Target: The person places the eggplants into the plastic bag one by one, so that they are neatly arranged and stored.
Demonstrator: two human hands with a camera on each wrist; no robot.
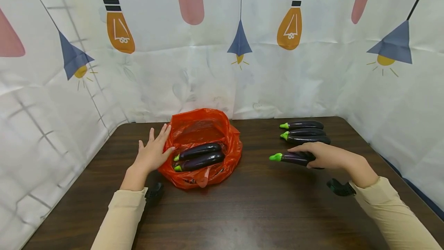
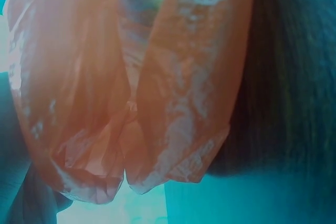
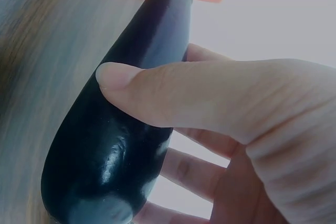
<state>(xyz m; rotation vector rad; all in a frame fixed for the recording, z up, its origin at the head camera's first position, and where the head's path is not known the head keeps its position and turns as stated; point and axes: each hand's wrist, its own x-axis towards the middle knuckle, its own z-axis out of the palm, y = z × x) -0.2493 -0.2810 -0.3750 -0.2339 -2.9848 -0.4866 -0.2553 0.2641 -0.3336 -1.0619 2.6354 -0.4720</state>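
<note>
While the right hand (image 1: 324, 155) pinches a glossy dark-purple, green-stemmed eggplant (image 1: 294, 158) between thumb and fingers, right of the crinkled red plastic bag (image 1: 222, 174), the left hand (image 1: 152, 155), fingers spread, would best steady that bag.

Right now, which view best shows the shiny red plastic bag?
The head view: the shiny red plastic bag appears nearly whole, mouth open. The left wrist view shows blurred close-up folds; the right wrist, only a patch.

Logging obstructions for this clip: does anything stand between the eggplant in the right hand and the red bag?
Nothing visible does: only tabletop shows between the held eggplant and the open red bag. Two other eggplants lie inside it.
</note>
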